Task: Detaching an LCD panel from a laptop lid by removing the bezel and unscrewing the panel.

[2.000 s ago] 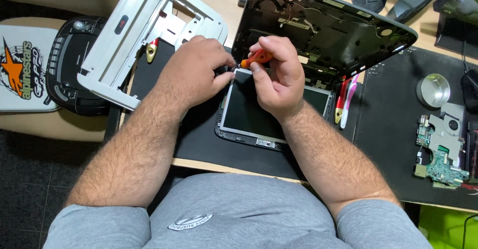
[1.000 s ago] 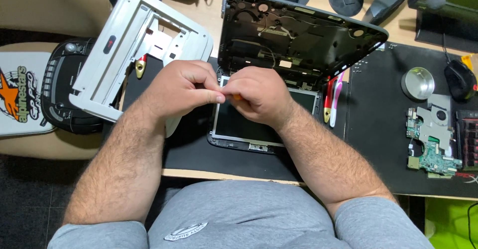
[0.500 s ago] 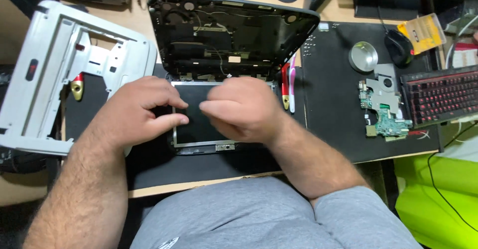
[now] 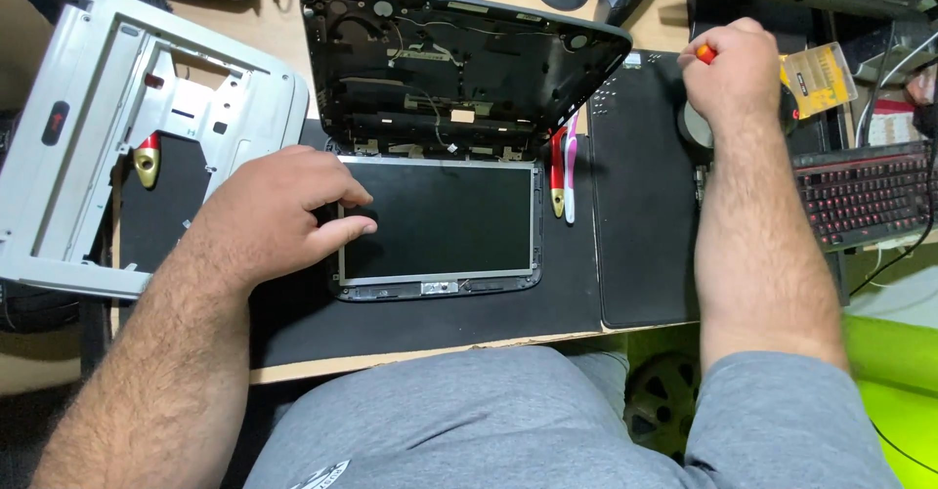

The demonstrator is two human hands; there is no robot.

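Right hand [image 4: 740, 69] moved right, fingers clamped on screwdriver [image 4: 703, 54]; left hand [image 4: 278, 213] fingers apart on landscape screen panel [image 4: 440, 217].

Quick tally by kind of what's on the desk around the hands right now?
Screen panel, under left hand: 1
Black laptop lid shell: 1
Grey laptop frame: 1
Screwdriver with orange tip, in right hand: 1
Pry tools beside the panel, red and pink-white: 2
Red-and-gold tool: 1
Keyboard with red backlight: 1
Black mats: 2
Total: 10
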